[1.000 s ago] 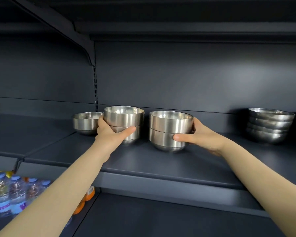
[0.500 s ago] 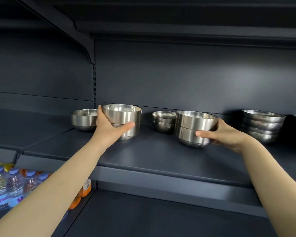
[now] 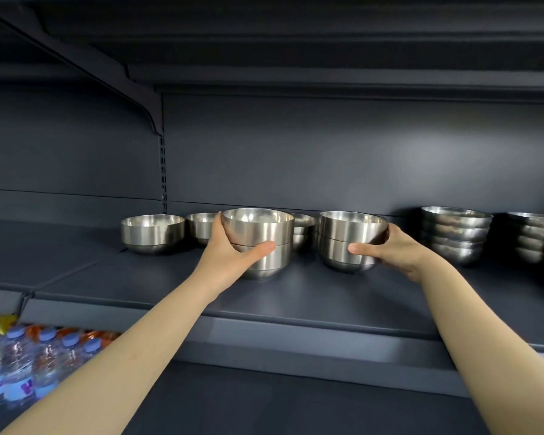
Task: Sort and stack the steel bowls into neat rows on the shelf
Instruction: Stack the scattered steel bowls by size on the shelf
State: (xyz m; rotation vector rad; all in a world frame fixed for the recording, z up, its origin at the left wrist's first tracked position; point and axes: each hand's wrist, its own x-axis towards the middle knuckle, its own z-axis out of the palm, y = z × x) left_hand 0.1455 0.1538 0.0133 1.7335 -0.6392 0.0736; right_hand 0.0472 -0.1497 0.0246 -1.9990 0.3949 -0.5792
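**Two Stacks, Two Hands on the Steel Bowls**

Two bowls, one nested in the other, are clasped by the left hand (image 3: 233,257). Its thumb lies across the front at the seam between them, and its fingers curl round the far left side. This left stack (image 3: 264,229) is near the middle of the shelf (image 3: 296,302), toward the front. The right hand (image 3: 399,251) grasps a second nested pair, the right stack (image 3: 347,230). Its thumb is on the front of the lower bowl and its fingers wrap behind the right side. The two stacks are just beside each other with a narrow gap between. Whether either base rests on the shelf or is just off it cannot be told.

Behind that gap, a small stack (image 3: 303,227) stands close to the back panel (image 3: 327,158). A rear bowl (image 3: 200,226) is partly hidden behind the left hand. Left of it, a lone bowl (image 3: 153,232) stands upright. Right of the right hand is a tall stack (image 3: 456,237) of several shallower bowls. Beyond it, an edge stack (image 3: 537,237) is cut off by the frame. Down at the lower left are blurred water bottles (image 3: 29,362) with blue caps.
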